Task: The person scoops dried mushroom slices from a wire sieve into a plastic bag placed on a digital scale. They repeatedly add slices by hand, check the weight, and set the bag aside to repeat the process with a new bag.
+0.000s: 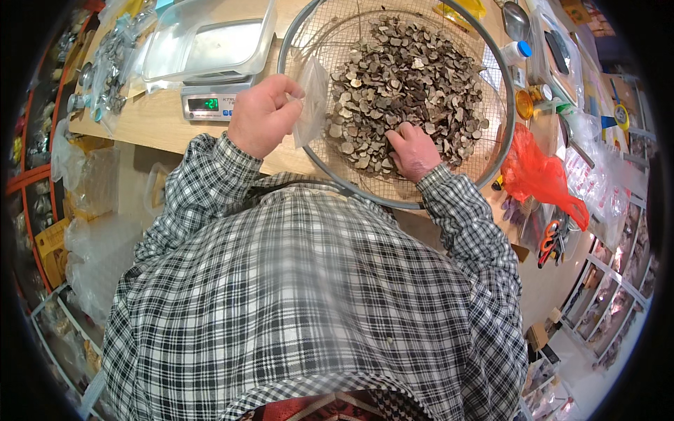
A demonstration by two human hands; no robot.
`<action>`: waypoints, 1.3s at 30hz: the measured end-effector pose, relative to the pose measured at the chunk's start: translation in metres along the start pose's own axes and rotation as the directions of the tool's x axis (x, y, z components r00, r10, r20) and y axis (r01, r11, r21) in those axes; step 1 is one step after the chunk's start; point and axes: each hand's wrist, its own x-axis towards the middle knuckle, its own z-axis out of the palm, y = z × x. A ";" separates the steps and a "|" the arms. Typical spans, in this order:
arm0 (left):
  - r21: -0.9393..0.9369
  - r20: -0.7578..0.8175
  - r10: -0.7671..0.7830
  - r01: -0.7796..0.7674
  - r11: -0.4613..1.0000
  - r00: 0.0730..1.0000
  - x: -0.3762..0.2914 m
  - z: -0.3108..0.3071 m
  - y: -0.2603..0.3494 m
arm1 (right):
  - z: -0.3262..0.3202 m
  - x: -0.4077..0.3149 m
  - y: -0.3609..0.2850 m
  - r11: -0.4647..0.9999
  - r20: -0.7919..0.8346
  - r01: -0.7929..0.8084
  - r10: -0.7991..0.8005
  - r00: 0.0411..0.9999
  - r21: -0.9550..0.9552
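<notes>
A small clear plastic bag (311,105) hangs from the pinched fingers of my left hand (268,113), over the left rim of a round wire-mesh sieve (497,152). Inside the sieve lies a broad heap of thin, dried grey-brown slices (408,84). My right hand (416,153) reaches down to the near side of this heap, its fingers bent among the slices. Whether they grip any is hidden by the hand. Left of my left hand stands a digital scale (216,100) with a lit display, bearing a clear plastic tub (208,47).
Along the table's right side lie a red plastic bag (537,171), a white bottle with a blue cap (516,51), a metal scoop (515,21) and orange-handled scissors (549,242). Filled clear bags (113,68) lie at the far left. Packed shelves (37,173) stand beyond.
</notes>
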 end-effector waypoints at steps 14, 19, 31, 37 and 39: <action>-0.004 0.041 0.006 -0.006 1.000 0.999 -0.001 0.005 -0.005 | 0.008 -0.009 0.023 0.981 -0.141 -0.162 0.176 0.974 0.106; 0.059 0.022 0.052 -0.053 0.997 0.998 0.001 0.014 -0.007 | -0.006 -0.008 0.039 0.771 -0.320 -0.265 0.514 0.796 0.580; 0.309 0.227 0.237 -0.301 0.902 0.945 0.038 0.055 0.013 | -0.021 0.001 0.028 -0.716 0.179 0.202 0.419 0.890 0.669; 0.311 0.234 0.277 -0.342 0.887 0.932 0.043 0.067 0.011 | -0.021 0.000 0.018 -0.567 0.169 0.262 0.595 0.786 0.781; 0.310 0.227 0.279 -0.341 0.887 0.933 0.044 0.070 0.012 | -0.044 0.000 0.005 -0.553 0.080 0.219 0.465 0.882 0.804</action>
